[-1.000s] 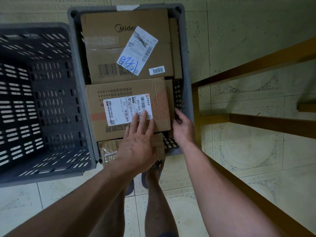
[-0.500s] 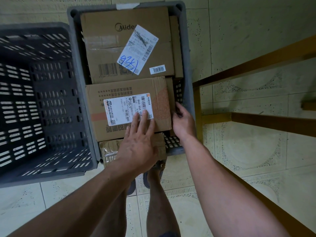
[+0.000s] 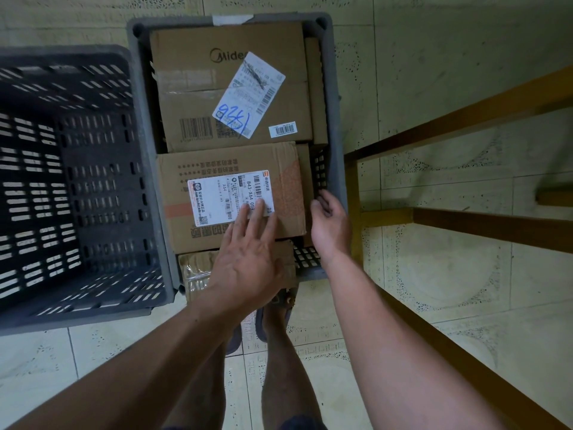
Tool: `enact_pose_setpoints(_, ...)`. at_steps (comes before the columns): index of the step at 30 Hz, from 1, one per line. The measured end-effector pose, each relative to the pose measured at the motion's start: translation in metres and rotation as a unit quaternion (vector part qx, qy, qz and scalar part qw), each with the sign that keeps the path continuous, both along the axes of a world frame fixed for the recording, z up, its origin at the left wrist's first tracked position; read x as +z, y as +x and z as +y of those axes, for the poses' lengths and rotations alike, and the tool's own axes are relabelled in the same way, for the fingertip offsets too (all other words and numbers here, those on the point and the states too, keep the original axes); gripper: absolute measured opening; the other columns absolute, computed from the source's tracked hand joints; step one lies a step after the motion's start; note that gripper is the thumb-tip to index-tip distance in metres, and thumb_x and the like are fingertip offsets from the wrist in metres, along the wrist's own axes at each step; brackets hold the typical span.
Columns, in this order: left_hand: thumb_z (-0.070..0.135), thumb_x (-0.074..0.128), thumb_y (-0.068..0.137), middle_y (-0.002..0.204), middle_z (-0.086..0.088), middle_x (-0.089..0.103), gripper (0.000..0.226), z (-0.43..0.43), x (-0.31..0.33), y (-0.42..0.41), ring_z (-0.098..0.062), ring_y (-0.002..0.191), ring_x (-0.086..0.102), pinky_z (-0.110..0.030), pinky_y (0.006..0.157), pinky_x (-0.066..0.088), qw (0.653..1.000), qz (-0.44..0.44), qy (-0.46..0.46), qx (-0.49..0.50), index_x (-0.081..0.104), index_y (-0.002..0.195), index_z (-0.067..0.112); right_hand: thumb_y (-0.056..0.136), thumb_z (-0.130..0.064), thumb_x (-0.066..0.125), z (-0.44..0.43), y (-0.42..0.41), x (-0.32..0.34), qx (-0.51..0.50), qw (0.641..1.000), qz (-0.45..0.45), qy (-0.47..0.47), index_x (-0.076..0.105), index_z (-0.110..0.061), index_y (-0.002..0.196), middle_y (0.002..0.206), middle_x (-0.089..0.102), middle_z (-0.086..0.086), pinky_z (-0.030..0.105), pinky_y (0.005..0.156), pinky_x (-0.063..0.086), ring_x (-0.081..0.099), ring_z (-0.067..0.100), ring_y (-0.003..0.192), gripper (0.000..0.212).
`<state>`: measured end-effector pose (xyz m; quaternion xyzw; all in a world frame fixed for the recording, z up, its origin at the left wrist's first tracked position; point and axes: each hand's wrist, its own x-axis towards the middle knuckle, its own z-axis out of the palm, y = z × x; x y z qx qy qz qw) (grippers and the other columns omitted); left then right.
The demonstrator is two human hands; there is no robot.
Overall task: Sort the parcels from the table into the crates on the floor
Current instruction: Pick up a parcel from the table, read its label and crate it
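- While settling the load, work only in right crate [image 3: 336, 119]; leave left crate [image 3: 77, 181] alone.
- Seat box [image 3: 217, 162] level in right crate's middle, snug against far box [image 3: 192, 72].
- Press down evenly with left hand [image 3: 248, 262], flat, fingers straight on box top.
- Ease right hand [image 3: 331, 225] out along crate wall; fingers curled at box's right edge, grip unclear.

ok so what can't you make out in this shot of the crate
Head view:
Taped parcel nearest the person: mostly covered by the left hand.
Right hand fingertips: curled beside the labelled box; grip or mere touch, unclear.
Anything under the labelled box and Midea box: hidden by them.
Table top: out of frame; only wooden rails show.
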<state>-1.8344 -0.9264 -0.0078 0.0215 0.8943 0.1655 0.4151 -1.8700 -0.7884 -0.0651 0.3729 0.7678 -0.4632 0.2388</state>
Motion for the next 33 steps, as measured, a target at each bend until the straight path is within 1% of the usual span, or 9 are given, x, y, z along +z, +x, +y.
enact_pose_setpoints(4,0.036,0.046,0.101,0.167,-0.002,-0.012,0.075,-0.001,0.009,-0.002,-0.020,0.153,-0.013,-0.035,0.123,-0.003,0.997,0.018,0.041,0.059,0.003,0.160,0.020,0.104,-0.024,0.052,-0.012,0.001,0.019,-0.027,0.999,0.018,-0.011,0.051,-0.020,0.144,0.140,0.060,0.000,0.030,0.106,0.045,0.057,0.014,0.127,0.040)
enact_pose_setpoints(6,0.028,0.051,0.101,0.168,0.000,0.009,0.066,0.000,0.019,-0.002,-0.017,0.154,0.006,-0.032,0.122,0.009,0.981,0.036,0.097,0.163,0.020,0.159,0.021,0.104,-0.023,0.052,-0.019,0.002,0.032,-0.037,0.999,0.028,-0.018,0.052,-0.018,0.144,0.140,0.060,0.000,0.029,0.107,0.045,0.057,0.014,0.128,0.040)
enact_pose_setpoints(9,0.024,0.053,0.102,0.156,0.004,0.040,0.050,0.002,0.040,-0.004,-0.013,0.142,0.037,-0.032,0.116,0.029,0.893,0.006,0.198,0.403,0.041,0.151,0.024,0.104,-0.024,0.052,-0.028,0.007,0.056,-0.035,0.998,0.031,-0.034,0.052,-0.018,0.143,0.141,0.060,0.000,0.030,0.108,0.044,0.057,0.013,0.127,0.039)
enact_pose_setpoints(12,0.018,0.052,0.103,0.147,0.003,0.052,0.043,0.002,0.058,-0.005,-0.009,0.130,0.048,-0.028,0.111,0.036,0.821,-0.011,0.242,0.518,0.048,0.146,0.020,0.104,-0.024,0.053,-0.036,0.012,0.077,-0.039,0.997,0.032,-0.055,0.053,-0.018,0.142,0.141,0.060,0.001,0.023,0.103,0.043,0.057,0.012,0.126,0.038)
enact_pose_setpoints(16,0.016,0.054,0.102,0.138,0.004,0.058,0.040,0.000,0.090,0.002,-0.006,0.120,0.053,-0.026,0.104,0.039,0.799,0.012,0.260,0.542,0.052,0.142,0.020,0.103,-0.024,0.054,-0.040,0.022,0.115,-0.046,0.995,0.038,-0.084,0.055,-0.019,0.140,0.140,0.061,0.000,0.021,0.098,0.041,0.056,0.004,0.115,0.037)
enact_pose_setpoints(20,0.016,0.056,0.100,0.131,0.005,0.064,0.036,-0.004,0.125,0.010,-0.012,0.121,0.059,-0.038,0.111,0.043,0.769,0.026,0.282,0.573,0.057,0.136,0.022,0.103,-0.028,0.054,-0.039,0.034,0.153,-0.054,0.992,0.048,-0.103,0.055,-0.022,0.139,0.138,0.061,-0.004,0.021,0.095,0.039,0.052,0.001,0.112,0.036)
enact_pose_setpoints(24,0.015,0.054,0.101,0.128,0.003,0.066,0.033,-0.006,0.176,0.019,-0.015,0.120,0.061,-0.038,0.108,0.046,0.745,0.032,0.322,0.583,0.058,0.133,0.021,0.103,-0.028,0.055,-0.040,0.050,0.204,-0.059,0.988,0.085,-0.111,0.057,-0.021,0.137,0.137,0.062,-0.002,0.026,0.103,0.046,0.057,0.006,0.117,0.035)
enact_pose_setpoints(27,0.015,0.054,0.101,0.125,0.003,0.068,0.032,-0.009,0.218,0.035,-0.014,0.114,0.064,-0.034,0.100,0.050,0.741,0.035,0.345,0.575,0.060,0.131,0.021,0.102,-0.026,0.057,-0.043,0.070,0.251,-0.068,0.983,0.115,-0.123,0.058,-0.019,0.136,0.135,0.064,0.001,0.033,0.107,0.049,0.060,0.011,0.120,0.034)
enact_pose_setpoints(33,0.015,0.055,0.101,0.114,0.006,0.072,0.028,-0.012,0.308,0.071,-0.011,0.107,0.068,-0.034,0.099,0.052,0.749,0.063,0.404,0.522,0.063,0.127,0.021,0.102,-0.037,0.055,-0.039,0.124,0.355,-0.049,0.976,0.165,-0.135,0.058,-0.032,0.135,0.124,0.062,-0.019,0.021,0.095,0.049,0.057,-0.003,0.112,0.033)
